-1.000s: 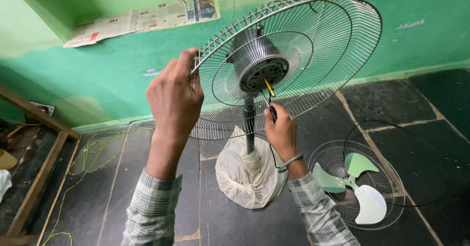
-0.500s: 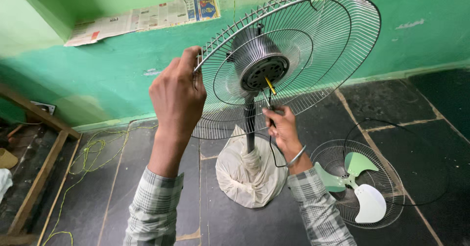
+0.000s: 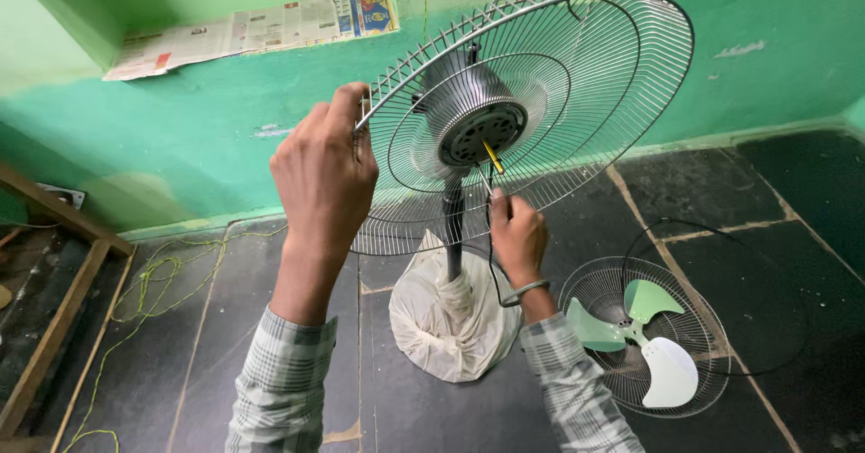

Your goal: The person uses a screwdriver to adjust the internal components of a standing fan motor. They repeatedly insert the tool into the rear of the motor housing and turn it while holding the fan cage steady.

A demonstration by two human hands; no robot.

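**Rear guard on the stand, blade and front guard off**

Plainly, I am partway through work on the fan head. My left hand (image 3: 326, 166) is curled tight around the rim of the rear wire guard (image 3: 577, 83), steadying it where it sits tilted on the stand pole (image 3: 452, 228). My right hand (image 3: 515, 234) is closed around a thin tool, probably a screwdriver (image 3: 492, 157) with a yellow shank, its tip pressed to the round black face of the motor housing (image 3: 483, 133) at the guard's centre.

Judging from how things lie, the rear guard is mounted to the motor, while the pale green fan blade (image 3: 641, 345) rests on the dark floor inside the front guard (image 3: 644, 331), just right of my right forearm. So the blade and front cover remain off the fan.

The base of the stand is wrapped in a whitish plastic bag (image 3: 446, 318). A black cable (image 3: 721, 237) loops across the floor tiles near the loose guard, and a yellow-green cord (image 3: 153, 277) trails at left beside a wooden frame (image 3: 54, 327). Newspaper (image 3: 252, 29) lies on the green wall's ledge. Nothing blocks the motor face except the guard wires themselves.
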